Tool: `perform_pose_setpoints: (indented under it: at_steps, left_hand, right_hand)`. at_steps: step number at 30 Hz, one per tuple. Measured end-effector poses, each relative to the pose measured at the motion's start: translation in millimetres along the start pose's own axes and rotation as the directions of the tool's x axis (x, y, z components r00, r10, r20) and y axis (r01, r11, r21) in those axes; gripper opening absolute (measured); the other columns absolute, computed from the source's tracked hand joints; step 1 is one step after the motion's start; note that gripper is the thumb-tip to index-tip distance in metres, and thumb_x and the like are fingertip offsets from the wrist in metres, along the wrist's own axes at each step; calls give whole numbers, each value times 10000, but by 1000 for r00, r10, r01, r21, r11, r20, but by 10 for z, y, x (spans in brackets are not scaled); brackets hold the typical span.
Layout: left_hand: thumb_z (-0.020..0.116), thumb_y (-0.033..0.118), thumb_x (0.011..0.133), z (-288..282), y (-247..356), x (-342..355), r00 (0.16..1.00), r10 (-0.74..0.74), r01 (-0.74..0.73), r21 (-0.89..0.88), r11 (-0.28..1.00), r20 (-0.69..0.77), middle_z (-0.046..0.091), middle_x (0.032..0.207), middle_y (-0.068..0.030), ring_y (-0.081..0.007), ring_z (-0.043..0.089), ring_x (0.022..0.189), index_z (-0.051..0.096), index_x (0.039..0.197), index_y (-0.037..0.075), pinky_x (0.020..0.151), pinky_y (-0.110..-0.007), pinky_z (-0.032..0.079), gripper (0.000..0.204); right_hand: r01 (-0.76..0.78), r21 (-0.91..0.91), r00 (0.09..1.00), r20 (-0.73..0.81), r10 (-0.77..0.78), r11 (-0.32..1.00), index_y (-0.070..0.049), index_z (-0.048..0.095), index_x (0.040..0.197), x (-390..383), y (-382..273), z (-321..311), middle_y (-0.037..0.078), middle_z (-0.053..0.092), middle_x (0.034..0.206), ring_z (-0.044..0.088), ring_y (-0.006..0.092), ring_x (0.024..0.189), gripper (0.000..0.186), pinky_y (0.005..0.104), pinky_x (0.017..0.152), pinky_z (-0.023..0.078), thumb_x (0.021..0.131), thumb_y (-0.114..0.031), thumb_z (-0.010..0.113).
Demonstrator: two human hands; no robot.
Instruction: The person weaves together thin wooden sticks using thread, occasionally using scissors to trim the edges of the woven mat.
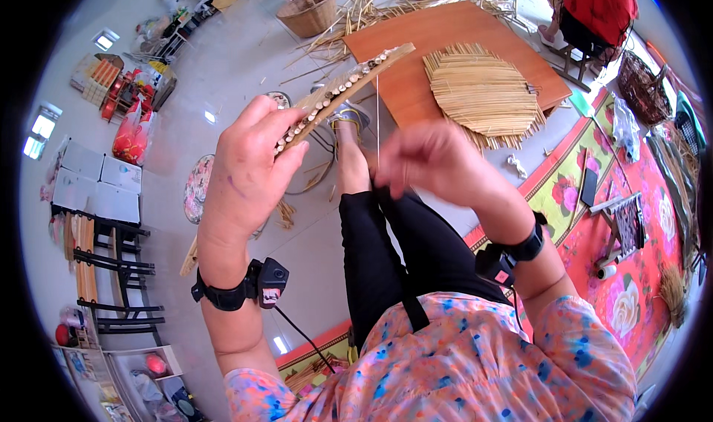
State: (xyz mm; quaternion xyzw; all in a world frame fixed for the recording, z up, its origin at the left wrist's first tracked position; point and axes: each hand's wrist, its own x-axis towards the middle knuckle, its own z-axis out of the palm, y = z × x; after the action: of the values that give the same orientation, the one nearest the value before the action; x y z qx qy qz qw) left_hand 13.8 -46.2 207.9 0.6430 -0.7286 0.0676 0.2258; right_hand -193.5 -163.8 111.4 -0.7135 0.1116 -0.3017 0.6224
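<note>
My left hand [249, 162] is raised and closed on the near end of a panel of straw stalks [338, 91], its thumb on one side and fingers on the other. The panel is seen edge-on, and a row of round cut stalk ends shows along it. A taut white thread [378, 114] runs from near the panel's far end down to my right hand [438, 158]. The right fingers are drawn together at the thread and partly smeared by motion; whether they also hold a needle cannot be made out.
A brown board [394, 47] ahead carries a second, rounded straw panel [483, 95]. Loose straw [364, 13] and a wicker basket [308, 13] lie beyond. A small folding stool [622, 225] stands on the flowered mat [572, 251] at right; black folded racks [111, 273] stand left.
</note>
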Motion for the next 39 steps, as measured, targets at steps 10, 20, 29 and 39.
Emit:
perform_pose_setpoints:
  at_steps: [10, 20, 29, 39]
  left_hand:
    - [671, -32, 748, 1033, 341, -744, 999, 52, -52, 46, 998, 4, 492, 931, -127, -309, 573, 840, 608, 1112, -16, 744, -389, 498, 369]
    - [684, 44, 794, 2102, 481, -1182, 998, -41, 42, -42, 998, 38, 483, 915, -120, -280, 569, 820, 584, 1100, -20, 750, -363, 505, 328]
    - [677, 40, 816, 2318, 512, -813, 992, -60, 112, -543, 832, 113, 577, 903, -108, -295, 638, 767, 620, 1003, 38, 667, -383, 542, 196]
    - [599, 98, 859, 2539, 579, -601, 986, 34, 15, -283, 959, 164, 593, 831, -103, -276, 657, 747, 571, 835, 51, 648, -372, 553, 59]
  right_hand:
    - [-212, 470, 883, -284, 374, 857, -37, 555, 1237, -694, 661, -27, 77, 618, 1123, 633, 153, 923, 465, 272, 705, 513, 960, -408, 596]
    - [-405, 487, 656, -434, 617, 774, -10, 583, 1142, -1086, 1220, 60, 38, 649, 979, 604, 100, 842, 358, 245, 698, 491, 860, -185, 719]
    - [-383, 476, 695, -415, 586, 792, 38, 576, 1144, -1208, 1481, 37, 63, 660, 977, 622, 124, 851, 402, 262, 780, 504, 785, -40, 739]
    - [-421, 392, 690, -448, 569, 818, 49, 571, 1132, -1203, 1449, 42, 80, 664, 992, 641, 137, 899, 429, 278, 813, 519, 757, -18, 767]
